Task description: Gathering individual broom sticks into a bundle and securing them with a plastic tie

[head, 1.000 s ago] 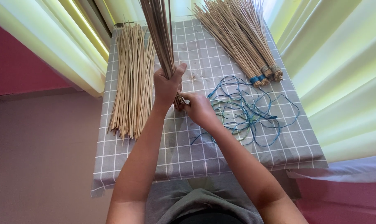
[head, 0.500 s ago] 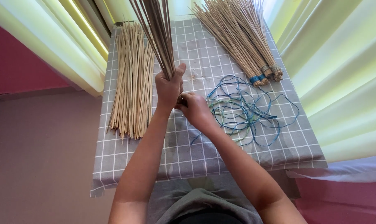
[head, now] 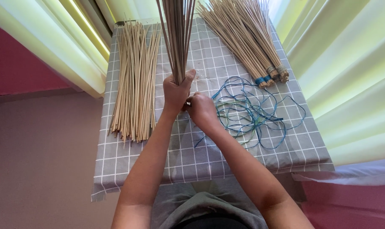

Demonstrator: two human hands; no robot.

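Grey checked tablecloth (head: pixel 129 165); I see left hand (head: pixel 175 91) fisting stiff stick bundle (head: pixel 178 38), right hand (head: pixel 201 109) fingers curled at its base, beside tangled blue string (head: pixel 252 112).

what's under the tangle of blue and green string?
Under the tangle of blue and green string lies the grey checked cloth, visible between the loops. Whatever the cloth drapes over is covered. One strand runs toward the right hand; its end is hidden there.
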